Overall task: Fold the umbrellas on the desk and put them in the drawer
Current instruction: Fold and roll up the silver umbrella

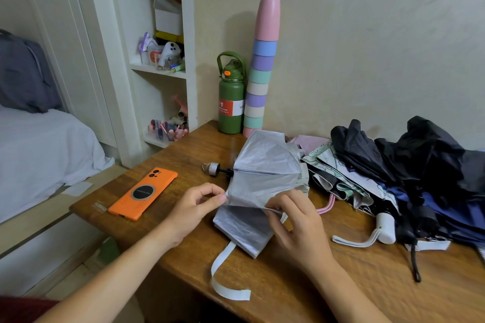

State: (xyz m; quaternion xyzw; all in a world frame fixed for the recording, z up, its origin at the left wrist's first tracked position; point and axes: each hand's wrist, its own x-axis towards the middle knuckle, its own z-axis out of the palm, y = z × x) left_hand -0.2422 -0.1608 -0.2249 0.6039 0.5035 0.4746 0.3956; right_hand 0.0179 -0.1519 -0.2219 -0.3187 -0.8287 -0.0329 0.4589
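A collapsed silver-grey umbrella lies on the wooden desk, its metal tip pointing left and its white strap trailing toward the desk's front edge. My left hand pinches a fold of its canopy at the left edge. A rib end near the canopy's lower edge is pinched by my right hand. A pile of unfolded umbrellas, black, navy and floral, lies to the right, one with a white handle. No drawer is in view.
An orange phone lies at the desk's left corner. A green bottle and a tall stack of pastel cups stand against the back wall. White shelves and a bed are to the left.
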